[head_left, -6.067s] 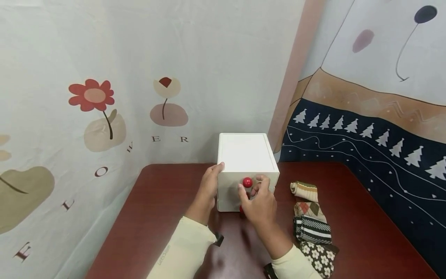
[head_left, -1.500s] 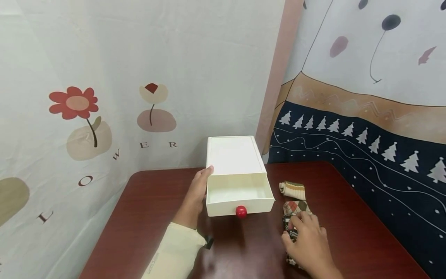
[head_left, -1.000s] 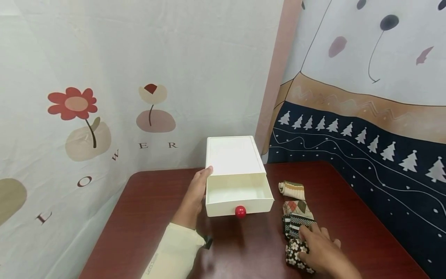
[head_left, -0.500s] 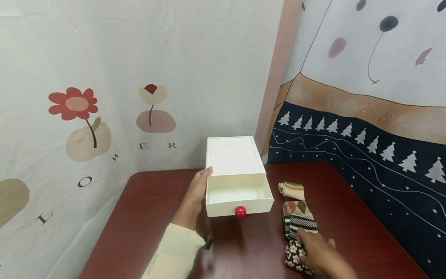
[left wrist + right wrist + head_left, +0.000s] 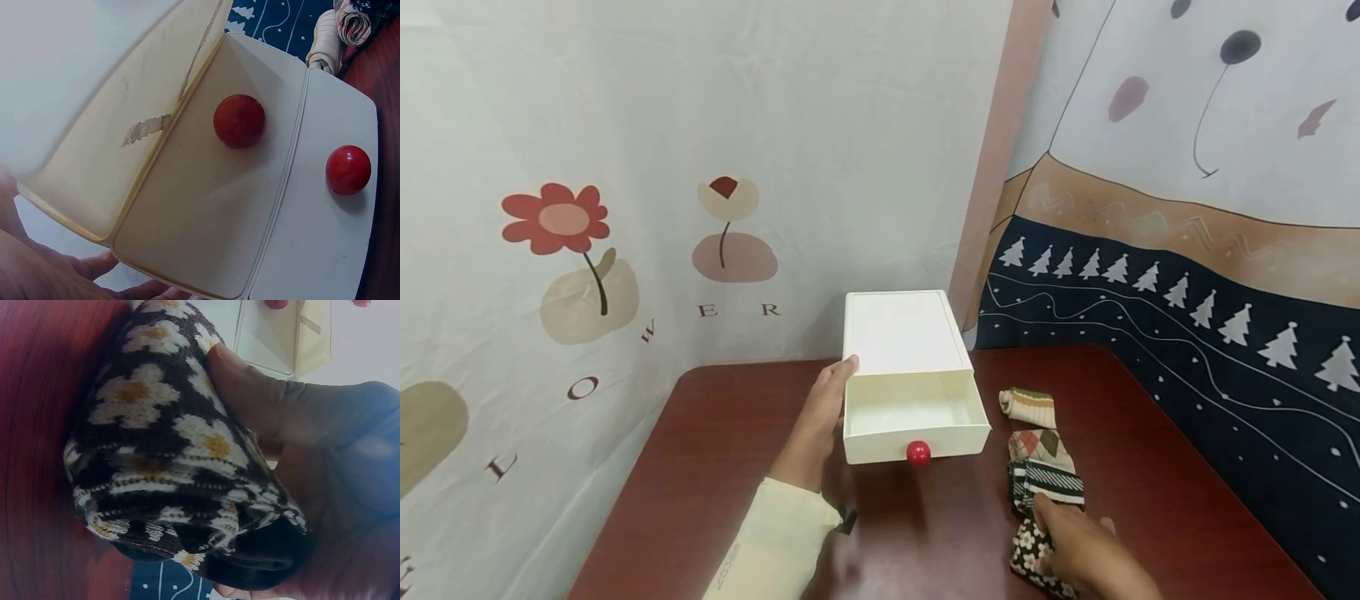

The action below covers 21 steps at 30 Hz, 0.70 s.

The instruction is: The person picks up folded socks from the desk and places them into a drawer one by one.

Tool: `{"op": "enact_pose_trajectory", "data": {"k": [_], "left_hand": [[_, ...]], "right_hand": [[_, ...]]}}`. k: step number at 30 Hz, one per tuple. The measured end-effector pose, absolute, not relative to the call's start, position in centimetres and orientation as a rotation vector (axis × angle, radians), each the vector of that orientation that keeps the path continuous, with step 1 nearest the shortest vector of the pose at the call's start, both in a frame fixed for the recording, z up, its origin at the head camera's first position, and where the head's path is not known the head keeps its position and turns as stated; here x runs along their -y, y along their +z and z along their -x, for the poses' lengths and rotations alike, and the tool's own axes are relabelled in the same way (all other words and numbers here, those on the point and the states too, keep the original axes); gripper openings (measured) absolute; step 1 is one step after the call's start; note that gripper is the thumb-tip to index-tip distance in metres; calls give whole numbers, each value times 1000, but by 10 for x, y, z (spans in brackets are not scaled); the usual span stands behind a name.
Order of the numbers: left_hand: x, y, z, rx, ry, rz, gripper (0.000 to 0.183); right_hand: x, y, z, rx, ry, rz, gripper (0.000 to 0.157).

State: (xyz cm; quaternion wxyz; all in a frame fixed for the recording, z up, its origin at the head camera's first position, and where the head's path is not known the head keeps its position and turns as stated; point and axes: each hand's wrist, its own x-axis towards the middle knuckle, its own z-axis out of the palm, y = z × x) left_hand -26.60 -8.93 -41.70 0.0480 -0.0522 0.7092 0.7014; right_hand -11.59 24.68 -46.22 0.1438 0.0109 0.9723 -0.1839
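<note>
A white drawer box (image 5: 904, 333) stands on the table with its top drawer (image 5: 917, 443) pulled out, showing a bare inside and a red knob (image 5: 918, 453). My left hand (image 5: 820, 425) holds the box's left side, thumb at the top edge. In the left wrist view, two more red knobs (image 5: 239, 121) show on the shut lower drawers. My right hand (image 5: 1086, 546) grips a folded black sock with white flowers (image 5: 1032, 554), the nearest in a row. In the right wrist view the thumb presses this flowered sock (image 5: 144, 406) from one side; the other fingers are partly hidden.
Beyond the flowered sock lie a black-and-white striped sock (image 5: 1048, 483), an argyle sock (image 5: 1041, 447) and a cream sock with coloured bands (image 5: 1028, 407). The dark red table (image 5: 737, 433) meets patterned cloth walls (image 5: 850, 167) at the back and right.
The top drawer, closed earliest with my right hand at its knob, is out. My right hand has moved to the socks and taken hold of the flowered one, which has turned slightly. The left hand stays.
</note>
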Motion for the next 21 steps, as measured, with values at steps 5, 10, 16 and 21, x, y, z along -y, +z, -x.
{"op": "enact_pose_trajectory", "data": {"k": [5,10,16,21], "left_hand": [[89,-417,267,-2159,2140,173,76],[90,-417,267,-2157,2134,168,75],[90,-417,266,-2163,2128,164,76],[90,-416,265,-2163,2127,156,77]], "right_hand": [[-246,-464,116,-2813,-545,-3,48],[-245,-463,117,-2763,-653,-3,45],[-249,-458,119,-2760,-735,157,43],[-254,-452,120,-2806,-752,425,40]]}}
